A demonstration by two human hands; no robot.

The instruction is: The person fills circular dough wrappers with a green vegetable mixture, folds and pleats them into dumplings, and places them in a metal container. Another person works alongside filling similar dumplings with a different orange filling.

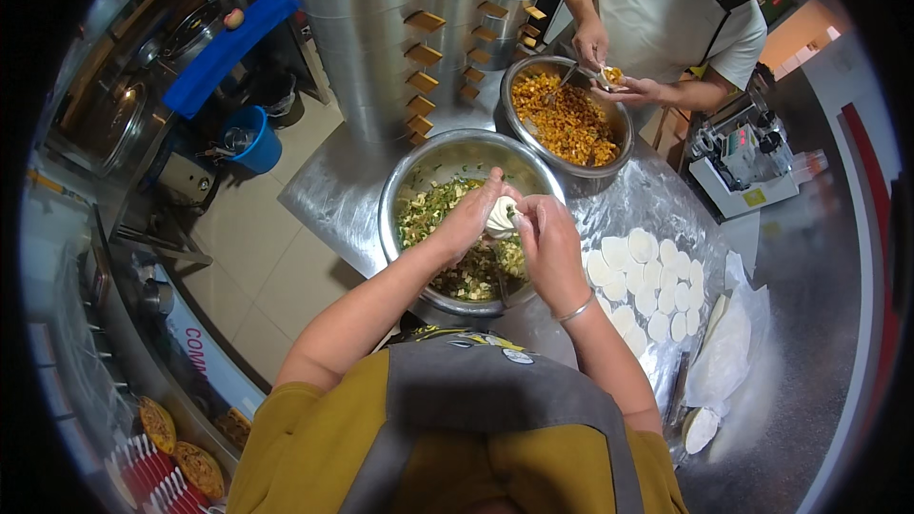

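Note:
Over a large metal bowl (pixel 389 228) of chopped greens and pale cubes, I hold a pleated dough bun (pixel 503 217). My left hand (pixel 471 218) cups the bun from the left, its thumb pointing up. The fingers of my right hand (pixel 548 232) pinch the bun's edge from the right, where a bit of green filling shows. A thin utensil handle (pixel 501 278) leans in the bowl. To the right, several round dough wrappers (pixel 645 300) lie on the floured metal table (pixel 600 218).
Across the table a co-worker (pixel 660 7) holds a filled wrapper (pixel 611 76) beside a metal bowl of orange-brown filling (pixel 571 121). Tall steamer stacks (pixel 350 36) rise at the back left. A scale-like machine (pixel 742 150), a plastic bag (pixel 732 343) and a dough piece (pixel 700 430) are at the right.

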